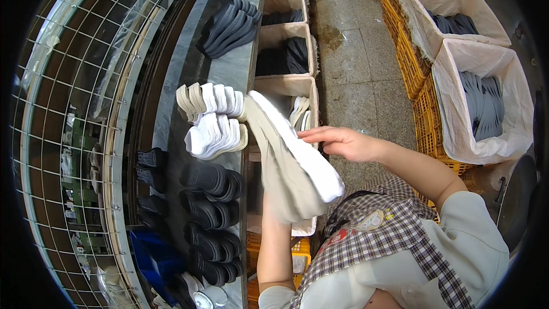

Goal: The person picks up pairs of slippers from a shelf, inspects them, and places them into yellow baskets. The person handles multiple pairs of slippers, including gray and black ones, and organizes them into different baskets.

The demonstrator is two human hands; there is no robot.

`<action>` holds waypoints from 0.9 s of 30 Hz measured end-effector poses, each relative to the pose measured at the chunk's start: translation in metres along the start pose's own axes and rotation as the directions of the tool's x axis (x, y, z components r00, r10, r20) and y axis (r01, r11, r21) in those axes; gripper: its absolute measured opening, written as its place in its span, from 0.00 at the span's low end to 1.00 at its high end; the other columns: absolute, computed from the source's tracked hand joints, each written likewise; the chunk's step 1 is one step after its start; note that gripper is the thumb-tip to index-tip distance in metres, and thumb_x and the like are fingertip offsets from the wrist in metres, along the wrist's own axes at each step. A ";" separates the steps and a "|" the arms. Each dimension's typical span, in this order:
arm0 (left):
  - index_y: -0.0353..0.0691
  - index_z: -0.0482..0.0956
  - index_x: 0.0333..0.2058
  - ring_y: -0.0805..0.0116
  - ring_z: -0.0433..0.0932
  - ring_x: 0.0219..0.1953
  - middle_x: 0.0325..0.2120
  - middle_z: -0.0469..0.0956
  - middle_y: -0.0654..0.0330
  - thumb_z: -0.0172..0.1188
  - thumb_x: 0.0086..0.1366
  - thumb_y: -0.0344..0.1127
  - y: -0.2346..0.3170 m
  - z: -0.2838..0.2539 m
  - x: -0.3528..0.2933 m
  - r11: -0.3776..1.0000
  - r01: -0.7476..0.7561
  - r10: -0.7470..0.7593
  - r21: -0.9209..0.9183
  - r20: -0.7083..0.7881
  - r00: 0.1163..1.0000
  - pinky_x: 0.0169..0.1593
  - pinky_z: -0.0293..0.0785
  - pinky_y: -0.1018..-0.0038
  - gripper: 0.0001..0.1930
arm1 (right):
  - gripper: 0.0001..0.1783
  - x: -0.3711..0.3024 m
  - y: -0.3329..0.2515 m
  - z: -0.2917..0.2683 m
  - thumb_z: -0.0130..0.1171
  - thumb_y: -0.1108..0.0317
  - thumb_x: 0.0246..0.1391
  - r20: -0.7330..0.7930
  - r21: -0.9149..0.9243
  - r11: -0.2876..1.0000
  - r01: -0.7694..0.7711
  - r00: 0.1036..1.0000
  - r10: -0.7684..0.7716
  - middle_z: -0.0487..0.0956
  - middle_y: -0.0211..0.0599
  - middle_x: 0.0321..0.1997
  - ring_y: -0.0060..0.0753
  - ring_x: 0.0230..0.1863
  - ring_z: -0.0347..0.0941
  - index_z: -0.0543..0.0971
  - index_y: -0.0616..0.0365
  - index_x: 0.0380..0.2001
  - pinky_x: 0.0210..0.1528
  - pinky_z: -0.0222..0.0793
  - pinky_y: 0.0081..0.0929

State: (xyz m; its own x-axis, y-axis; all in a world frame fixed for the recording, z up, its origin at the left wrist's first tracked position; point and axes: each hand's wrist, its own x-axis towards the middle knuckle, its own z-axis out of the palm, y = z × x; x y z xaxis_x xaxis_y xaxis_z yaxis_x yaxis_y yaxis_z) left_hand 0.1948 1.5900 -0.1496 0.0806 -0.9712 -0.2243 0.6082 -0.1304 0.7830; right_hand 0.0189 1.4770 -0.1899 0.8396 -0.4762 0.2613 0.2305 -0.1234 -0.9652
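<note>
White socks and beige socks lie in a long bundle across my left forearm, sloping from the shelf edge toward my apron. My left hand is hidden under the bundle; only its forearm shows below. At the white sock's right edge is my right hand, its fingers stretched out and the fingertips at the fabric. Just left of the bundle, folded white and beige socks rest in two rows on the metal shelf.
Black socks and dark grey socks are piled along the shelf. A wire mesh guard stands at the left. Lined bins sit beside the shelf. Across the tiled aisle, orange crates carry a lined bin of grey socks.
</note>
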 end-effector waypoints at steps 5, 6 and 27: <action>0.36 0.65 0.53 0.56 0.78 0.42 0.44 0.74 0.49 0.42 0.69 0.35 -0.004 0.005 -0.001 0.998 -0.022 0.008 -0.056 -0.236 0.972 0.43 0.80 0.62 0.17 | 0.28 -0.010 0.009 0.025 0.49 0.65 0.57 -0.032 0.464 0.886 -0.008 0.999 0.026 0.52 0.43 0.69 0.38 0.66 0.53 0.61 0.57 0.60 0.65 0.52 0.35; 0.36 0.65 0.53 0.56 0.78 0.42 0.44 0.74 0.49 0.43 0.68 0.35 -0.005 0.004 -0.002 0.996 -0.029 0.008 -0.090 -0.225 0.974 0.43 0.80 0.62 0.16 | 0.29 -0.010 0.012 0.030 0.51 0.63 0.57 -0.057 0.419 0.907 0.041 0.998 -0.019 0.51 0.44 0.69 0.39 0.66 0.53 0.60 0.57 0.61 0.65 0.53 0.35; 0.34 0.60 0.58 0.60 0.70 0.40 0.45 0.68 0.53 0.54 0.64 0.44 -0.020 -0.012 -0.022 0.776 -0.196 0.193 -0.600 -0.070 0.979 0.44 0.72 0.73 0.28 | 0.41 -0.014 -0.021 0.036 0.44 0.64 0.45 -0.066 0.946 0.324 -0.013 0.971 0.232 0.63 0.51 0.59 0.41 0.57 0.68 0.51 0.61 0.65 0.58 0.68 0.34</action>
State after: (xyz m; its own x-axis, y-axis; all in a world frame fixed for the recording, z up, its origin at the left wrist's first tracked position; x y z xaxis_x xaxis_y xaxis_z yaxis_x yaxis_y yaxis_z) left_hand 0.1904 1.6166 -0.1676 0.2517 -0.9617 -0.1085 0.9296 0.2090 0.3035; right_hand 0.0197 1.5175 -0.1728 0.8356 -0.5486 0.0295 0.5293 0.7896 -0.3106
